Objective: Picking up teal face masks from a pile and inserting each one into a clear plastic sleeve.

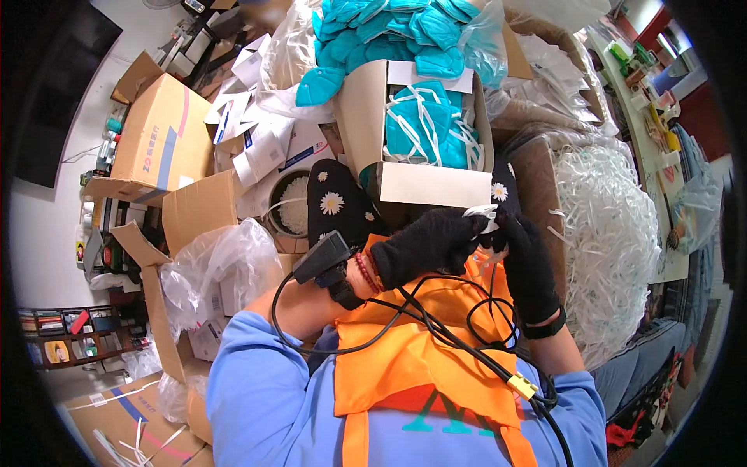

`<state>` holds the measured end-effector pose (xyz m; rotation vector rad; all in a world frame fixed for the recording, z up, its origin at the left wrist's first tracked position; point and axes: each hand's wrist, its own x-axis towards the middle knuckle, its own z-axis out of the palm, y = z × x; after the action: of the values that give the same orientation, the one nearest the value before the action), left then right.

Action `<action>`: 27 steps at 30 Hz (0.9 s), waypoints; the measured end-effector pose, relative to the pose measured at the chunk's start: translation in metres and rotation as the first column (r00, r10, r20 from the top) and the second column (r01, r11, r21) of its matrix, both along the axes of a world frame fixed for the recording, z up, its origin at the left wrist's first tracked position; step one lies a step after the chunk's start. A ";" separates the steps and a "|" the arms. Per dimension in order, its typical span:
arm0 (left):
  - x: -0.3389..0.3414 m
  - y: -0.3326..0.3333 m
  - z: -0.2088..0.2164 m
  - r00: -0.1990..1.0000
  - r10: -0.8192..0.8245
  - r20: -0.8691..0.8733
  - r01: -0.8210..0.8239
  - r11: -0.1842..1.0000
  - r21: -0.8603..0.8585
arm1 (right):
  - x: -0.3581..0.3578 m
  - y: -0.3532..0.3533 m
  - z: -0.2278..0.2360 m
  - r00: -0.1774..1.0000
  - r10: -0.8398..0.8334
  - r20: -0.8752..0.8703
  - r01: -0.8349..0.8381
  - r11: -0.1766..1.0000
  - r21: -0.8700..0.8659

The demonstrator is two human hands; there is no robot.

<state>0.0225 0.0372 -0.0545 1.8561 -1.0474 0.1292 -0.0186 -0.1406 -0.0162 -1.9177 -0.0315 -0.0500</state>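
Observation:
Both hands wear black gloves and meet just in front of the lap, close to the near side of an open box. My left hand (pixel 432 245) is closed on a small bunch of white straps (pixel 482 216) that sticks up between its fingertips. My right hand (pixel 529 268) is pressed against the same bunch with its fingers curled; its fingertips are partly hidden. Just beyond the hands, the open carton (pixel 436 185) rests by my knees. Inside it lie teal face masks (pixel 416 128) with white straps across them.
A heap of teal masks (pixel 381 35) lies beyond the carton. At right stands a large box of loose white straps (pixel 599 241). Left are folded white cartons (pixel 261 152), a round container of white bits (pixel 294 206) and brown boxes (pixel 167 140). Black cables (pixel 459 335) loop across my apron.

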 end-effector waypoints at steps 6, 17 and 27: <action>-0.014 0.000 0.002 0.760 -0.178 -0.625 0.171 0.983 -0.071 | 0.009 -0.009 -0.036 0.956 0.086 -0.280 0.149 0.679 0.719; -0.039 0.033 0.019 0.719 -0.425 -0.551 0.466 0.882 -0.073 | -0.044 -0.027 0.050 0.886 0.099 -0.453 -0.007 0.980 0.200; 0.069 0.285 -0.162 0.917 0.385 0.100 -0.322 0.569 0.757 | 0.030 -0.333 0.050 0.897 -0.008 0.443 0.425 0.300 -0.854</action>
<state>0.0913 0.3218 -0.2166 2.8266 -0.6806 -0.1929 0.0109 -0.4733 0.0336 -3.1012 -0.0445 -0.7540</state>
